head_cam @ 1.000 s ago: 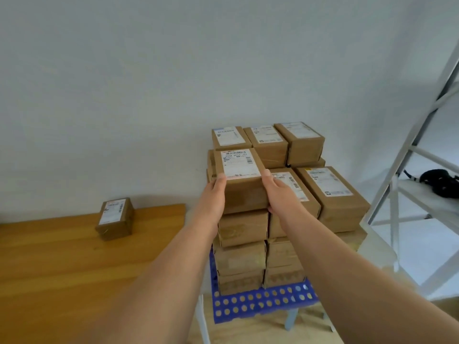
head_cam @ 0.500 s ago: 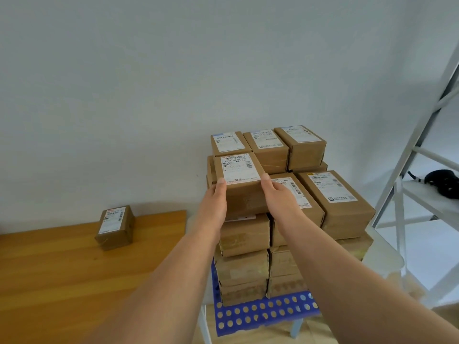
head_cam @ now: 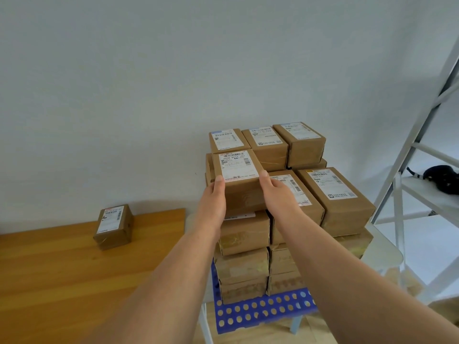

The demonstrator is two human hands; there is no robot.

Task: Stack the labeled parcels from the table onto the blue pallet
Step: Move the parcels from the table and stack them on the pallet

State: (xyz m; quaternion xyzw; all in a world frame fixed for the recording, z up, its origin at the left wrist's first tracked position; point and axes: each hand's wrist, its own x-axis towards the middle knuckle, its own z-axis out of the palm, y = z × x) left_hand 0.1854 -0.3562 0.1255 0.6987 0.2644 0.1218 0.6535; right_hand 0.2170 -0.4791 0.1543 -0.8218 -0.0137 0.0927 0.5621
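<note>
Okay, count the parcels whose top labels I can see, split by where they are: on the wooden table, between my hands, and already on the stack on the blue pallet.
table parcel: 1
held parcel, between left hand and right hand: 1
back-row parcels on the stack: 3
front-row parcels on the stack: 2
Total: 7

Both hands, left [head_cam: 214, 197] and right [head_cam: 276, 192], grip a labeled parcel [head_cam: 239, 180] atop the stack on the blue pallet [head_cam: 260, 311].

Brown parcels [head_cam: 335, 197] with white labels, blue pallet [head_cam: 263, 311] dotted with holes, orange-brown table [head_cam: 62, 281]
</note>
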